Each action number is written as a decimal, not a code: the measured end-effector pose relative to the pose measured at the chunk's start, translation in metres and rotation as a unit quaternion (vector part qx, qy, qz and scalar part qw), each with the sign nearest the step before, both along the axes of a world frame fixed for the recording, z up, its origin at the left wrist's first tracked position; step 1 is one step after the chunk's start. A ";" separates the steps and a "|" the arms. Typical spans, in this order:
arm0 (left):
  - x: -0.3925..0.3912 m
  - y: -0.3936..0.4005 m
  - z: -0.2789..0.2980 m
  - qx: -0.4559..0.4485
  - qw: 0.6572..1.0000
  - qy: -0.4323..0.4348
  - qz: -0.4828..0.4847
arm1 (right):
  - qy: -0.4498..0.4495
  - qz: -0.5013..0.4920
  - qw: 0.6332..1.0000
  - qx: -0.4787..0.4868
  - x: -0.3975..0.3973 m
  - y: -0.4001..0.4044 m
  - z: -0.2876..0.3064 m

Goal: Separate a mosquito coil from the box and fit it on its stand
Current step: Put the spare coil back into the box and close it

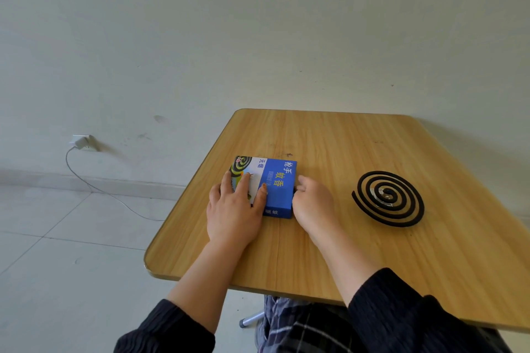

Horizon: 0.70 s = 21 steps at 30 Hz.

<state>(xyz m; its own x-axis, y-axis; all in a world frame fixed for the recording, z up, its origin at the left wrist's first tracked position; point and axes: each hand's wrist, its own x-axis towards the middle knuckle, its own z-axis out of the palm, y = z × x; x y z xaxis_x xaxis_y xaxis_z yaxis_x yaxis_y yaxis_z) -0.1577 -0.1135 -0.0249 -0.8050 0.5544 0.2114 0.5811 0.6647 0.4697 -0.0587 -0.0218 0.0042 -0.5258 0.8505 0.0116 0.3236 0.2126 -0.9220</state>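
On table: left hand flat atop box; right hand grip unclear, fingertips hidden.

Wore dark, finely ribbed knit sleeves, the left sleeve and the right sleeve both pushed back to leave the forearms bare. Showed a bare left hand and right hand, no rings or watch visible. Had dark plaid trousers with pale crossing lines.
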 end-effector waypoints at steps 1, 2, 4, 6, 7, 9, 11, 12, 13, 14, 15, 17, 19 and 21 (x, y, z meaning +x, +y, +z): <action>0.000 0.000 0.000 0.001 1.000 0.000 0.000 | 0.013 -0.013 1.000 -0.010 0.000 -0.001 0.000; 0.000 0.000 0.000 0.001 1.000 0.001 -0.002 | 0.019 -0.021 0.999 -0.016 0.001 -0.004 0.000; 0.002 0.002 -0.001 -0.004 1.000 0.008 -0.015 | 0.019 -0.031 0.999 -0.011 0.001 -0.009 0.003; 0.005 0.006 -0.001 -0.012 0.999 0.012 -0.032 | 0.002 -0.041 0.999 0.006 0.001 -0.008 0.004; 0.006 0.008 -0.001 -0.017 0.999 0.012 -0.038 | -0.012 -0.046 0.999 0.018 0.001 -0.006 0.004; 0.009 0.016 -0.001 -0.031 0.998 0.007 -0.050 | -0.055 -0.048 0.996 0.043 0.003 -0.002 0.005; 0.014 0.023 0.001 -0.054 0.997 -0.001 -0.055 | -0.110 -0.038 0.991 0.067 0.006 0.004 0.004; 0.016 0.026 0.002 -0.061 0.997 -0.008 -0.056 | -0.137 -0.030 0.987 0.079 0.008 0.006 0.004; 0.018 0.029 0.003 -0.066 0.996 -0.011 -0.056 | -0.157 -0.024 0.983 0.091 0.008 0.006 0.004; 0.019 0.030 0.005 -0.073 0.996 -0.014 -0.058 | -0.167 -0.020 0.981 0.095 0.009 0.007 0.004; 0.021 0.031 0.005 -0.079 0.995 -0.015 -0.061 | -0.175 -0.019 0.979 0.100 0.011 0.006 0.004; 0.021 0.032 0.009 -0.098 0.992 -0.022 -0.073 | -0.182 -0.010 0.978 0.099 0.012 0.006 0.007; 0.021 0.030 0.013 -0.119 0.990 -0.041 -0.069 | -0.175 -0.003 0.982 0.071 0.015 0.007 0.011; 0.025 0.032 0.022 -0.130 0.989 -0.027 -0.063 | -0.145 0.000 0.987 0.063 0.022 0.007 0.020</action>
<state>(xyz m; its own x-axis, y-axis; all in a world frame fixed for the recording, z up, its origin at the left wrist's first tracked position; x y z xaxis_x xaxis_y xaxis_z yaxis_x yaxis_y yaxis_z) -0.1324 -0.0815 -0.0028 -0.7323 0.6809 0.0069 0.6454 0.6908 0.3260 -0.0370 -0.0150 0.0245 -0.5226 0.8519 -0.0330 0.5697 0.3202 -0.7569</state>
